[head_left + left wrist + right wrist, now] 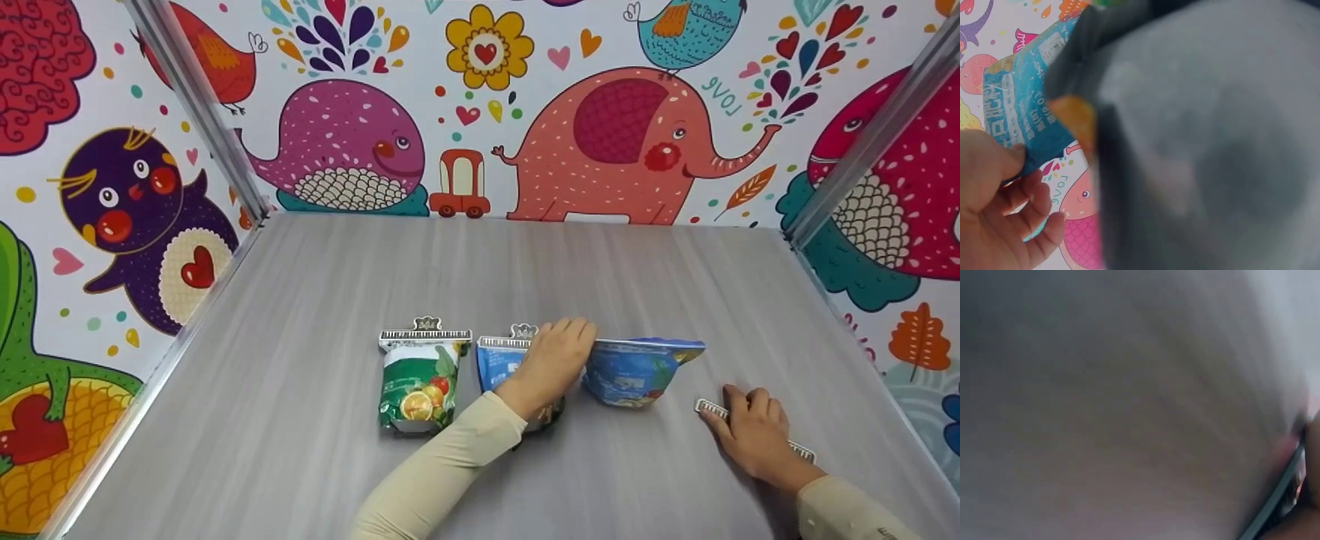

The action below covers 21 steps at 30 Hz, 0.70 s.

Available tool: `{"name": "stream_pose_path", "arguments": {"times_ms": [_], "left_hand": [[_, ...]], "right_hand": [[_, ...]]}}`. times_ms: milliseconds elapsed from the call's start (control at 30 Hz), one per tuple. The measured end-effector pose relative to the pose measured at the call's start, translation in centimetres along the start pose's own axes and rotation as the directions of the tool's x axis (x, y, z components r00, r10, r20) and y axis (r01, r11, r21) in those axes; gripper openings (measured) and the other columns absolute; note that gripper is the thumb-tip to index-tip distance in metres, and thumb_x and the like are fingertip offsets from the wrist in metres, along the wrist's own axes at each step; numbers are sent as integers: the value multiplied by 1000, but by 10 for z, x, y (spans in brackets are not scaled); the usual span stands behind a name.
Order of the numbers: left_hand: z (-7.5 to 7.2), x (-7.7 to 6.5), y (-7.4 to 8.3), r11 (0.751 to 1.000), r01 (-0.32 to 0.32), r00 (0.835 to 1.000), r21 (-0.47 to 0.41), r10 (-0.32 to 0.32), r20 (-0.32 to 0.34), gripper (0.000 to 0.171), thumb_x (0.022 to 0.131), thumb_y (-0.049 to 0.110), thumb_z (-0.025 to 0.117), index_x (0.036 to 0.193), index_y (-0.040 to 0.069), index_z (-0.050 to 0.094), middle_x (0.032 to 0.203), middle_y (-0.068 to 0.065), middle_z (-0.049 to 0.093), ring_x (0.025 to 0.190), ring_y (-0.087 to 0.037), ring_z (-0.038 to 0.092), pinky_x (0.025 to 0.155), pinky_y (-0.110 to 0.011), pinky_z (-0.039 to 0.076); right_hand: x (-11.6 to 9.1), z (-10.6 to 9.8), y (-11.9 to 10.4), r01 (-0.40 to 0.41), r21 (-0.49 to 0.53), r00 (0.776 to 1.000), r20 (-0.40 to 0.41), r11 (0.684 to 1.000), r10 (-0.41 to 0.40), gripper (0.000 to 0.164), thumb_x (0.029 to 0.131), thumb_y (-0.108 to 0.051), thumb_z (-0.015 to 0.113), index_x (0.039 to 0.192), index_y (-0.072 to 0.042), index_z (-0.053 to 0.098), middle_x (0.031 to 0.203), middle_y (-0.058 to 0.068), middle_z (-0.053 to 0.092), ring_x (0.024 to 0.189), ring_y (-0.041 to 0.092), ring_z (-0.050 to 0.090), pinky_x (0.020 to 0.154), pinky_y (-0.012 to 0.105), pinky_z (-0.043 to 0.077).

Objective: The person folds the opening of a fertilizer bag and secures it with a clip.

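Note:
In the head view my left hand (551, 367) pinches the left end of the folded top edge of a blue snack bag (630, 375). The left wrist view shows thumb and finger of that hand (1002, 197) on the edge of the blue bag (1033, 101), the other fingers loosely bent. A large blurred grey shape covers most of that view. Farther right, my right hand (757, 435) grips a long bag clip (802, 451) with a piano-key pattern, low over the table. The right wrist view is mostly blur, with a dark clip edge (1275, 500) at its right.
A green bag (409, 382) with fruit pictures stands at the left, a piano-key clip (426, 334) across its top. Beside it, another blue bag (495, 367) with a similar clip (501, 342) is partly hidden by my left arm. Printed panels (480, 150) border the grey table (525, 262).

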<state>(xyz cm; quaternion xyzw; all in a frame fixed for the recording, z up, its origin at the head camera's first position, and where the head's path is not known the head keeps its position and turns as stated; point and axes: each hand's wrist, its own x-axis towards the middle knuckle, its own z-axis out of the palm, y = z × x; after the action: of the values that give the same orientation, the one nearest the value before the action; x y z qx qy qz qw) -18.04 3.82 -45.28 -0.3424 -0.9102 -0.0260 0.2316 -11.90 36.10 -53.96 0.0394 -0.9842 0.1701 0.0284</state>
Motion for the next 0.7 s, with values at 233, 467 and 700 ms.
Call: {"name": "stream_pose_path", "arguments": {"times_ms": [233,467,700], "left_hand": [[-2,0,1,1000,14,999,-5,-14,32,18,91,10,69,106,12,59,96,1,60,83,-12,58,63,-23,43],[-3,-1,2,999,29,999,-35,-27,44,19,91,8,68,108,11,59,97,1,60,84,-12,57,64,-23,42],[-3,0,2,1000,17,1000,-8,-17,6,17,90,7,68,105,11,60,95,1,60,82,-12,58,62,-23,42]], "right_hand": [[-1,4,1,34,-51,994,-100,998,-39,55,100,-38,57,120,12,45,92,22,32,88,44,35,73,58,29],[1,1,1,22,-73,997,-77,997,-28,51,99,-44,57,103,5,45,88,19,32,85,42,36,68,54,30],[2,-1,2,48,-114,992,-108,992,-61,47,96,-45,62,86,-3,41,85,16,34,81,39,38,61,51,32]]}}
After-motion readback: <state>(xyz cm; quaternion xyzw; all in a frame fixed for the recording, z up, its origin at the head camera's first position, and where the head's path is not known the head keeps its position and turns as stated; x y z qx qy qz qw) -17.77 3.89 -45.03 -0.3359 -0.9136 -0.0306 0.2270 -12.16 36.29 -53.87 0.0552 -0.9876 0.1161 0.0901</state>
